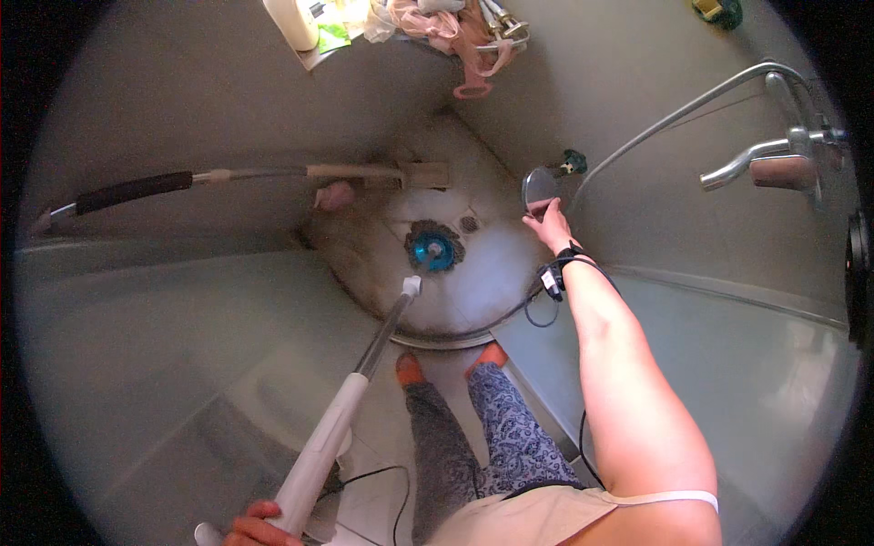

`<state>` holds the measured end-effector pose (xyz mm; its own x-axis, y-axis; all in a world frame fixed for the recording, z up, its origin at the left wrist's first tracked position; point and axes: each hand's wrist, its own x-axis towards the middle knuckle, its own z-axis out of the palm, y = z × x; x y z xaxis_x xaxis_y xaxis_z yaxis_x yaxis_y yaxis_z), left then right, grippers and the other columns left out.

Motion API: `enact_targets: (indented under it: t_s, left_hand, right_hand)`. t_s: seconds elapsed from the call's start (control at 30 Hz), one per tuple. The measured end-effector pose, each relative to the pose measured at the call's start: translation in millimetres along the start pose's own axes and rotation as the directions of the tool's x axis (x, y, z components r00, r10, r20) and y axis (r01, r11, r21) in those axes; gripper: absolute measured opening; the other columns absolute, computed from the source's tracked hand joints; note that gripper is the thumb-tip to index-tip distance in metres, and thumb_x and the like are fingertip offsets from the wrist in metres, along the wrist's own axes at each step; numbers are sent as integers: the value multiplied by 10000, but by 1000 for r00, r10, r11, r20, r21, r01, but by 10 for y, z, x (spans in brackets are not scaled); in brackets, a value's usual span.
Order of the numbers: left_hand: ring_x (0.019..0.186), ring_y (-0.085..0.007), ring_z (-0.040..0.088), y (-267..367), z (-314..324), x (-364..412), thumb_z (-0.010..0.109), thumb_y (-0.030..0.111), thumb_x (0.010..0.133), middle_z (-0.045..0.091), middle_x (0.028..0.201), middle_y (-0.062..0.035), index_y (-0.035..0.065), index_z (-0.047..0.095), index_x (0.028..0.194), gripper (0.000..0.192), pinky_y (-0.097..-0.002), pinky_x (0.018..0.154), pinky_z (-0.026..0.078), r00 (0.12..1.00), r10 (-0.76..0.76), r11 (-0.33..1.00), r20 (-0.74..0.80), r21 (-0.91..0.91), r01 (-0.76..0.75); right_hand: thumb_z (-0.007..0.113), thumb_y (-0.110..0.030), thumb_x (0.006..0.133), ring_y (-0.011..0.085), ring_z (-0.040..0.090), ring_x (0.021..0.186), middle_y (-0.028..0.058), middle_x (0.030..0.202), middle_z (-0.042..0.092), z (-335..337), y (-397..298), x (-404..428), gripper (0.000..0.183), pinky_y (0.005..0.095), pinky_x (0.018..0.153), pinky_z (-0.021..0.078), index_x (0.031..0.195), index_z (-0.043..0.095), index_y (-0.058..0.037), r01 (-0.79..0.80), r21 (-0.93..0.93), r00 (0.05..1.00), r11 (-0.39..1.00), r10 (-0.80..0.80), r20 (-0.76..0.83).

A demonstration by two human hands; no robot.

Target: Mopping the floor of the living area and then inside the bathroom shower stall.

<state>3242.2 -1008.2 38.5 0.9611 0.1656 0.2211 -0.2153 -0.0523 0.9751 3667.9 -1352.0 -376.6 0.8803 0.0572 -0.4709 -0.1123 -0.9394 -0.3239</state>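
Observation:
At the bottom left my left hand (259, 527) is closed around the white handle (321, 437) of a long-handled scrubber. Its shaft slants up to a white joint (412, 285), beyond which a round blue brush head (434, 251) with dark bristles rests on the shower floor (491, 273). My right hand (552, 225) reaches out, gripping a round chrome shower head (539, 185) near the right wall. A black strap and a cable with a small plug-like piece (552, 281) are at my right wrist.
A chrome mixer tap (751, 164) and metal hose (683, 116) are on the right wall. A pole with a black grip (133, 194) lies along the left wall. Glass panels (171, 314) flank the curved rim (444, 341). A shelf above holds a bottle (297, 24) and plastic bags (433, 24).

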Motion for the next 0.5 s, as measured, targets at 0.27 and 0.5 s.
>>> enact_targets:
  t_s: [0.27,0.5]
  left_hand:
    - [837,-247,604,-218,-13,-114,572,408,905,592,781,-58,134,529,879,278,-534,998,391,994,88,996,-66,-11,-89]
    - [790,-198,598,-35,381,32,578,448,898,573,718,-17,118,512,818,346,-468,974,417,967,30,999,-252,20,-26]
  right_hand:
    - [652,-253,819,356,585,1081,263,1220,555,-285,68,-423,705,404,939,462,1389,324,1,7,147,995,989,8,-103]
    - [511,-27,859,148,573,691,56,885,564,-1918,-695,-927,213,273,549,496,1055,434,-58,632,737,703,241,222,-675]
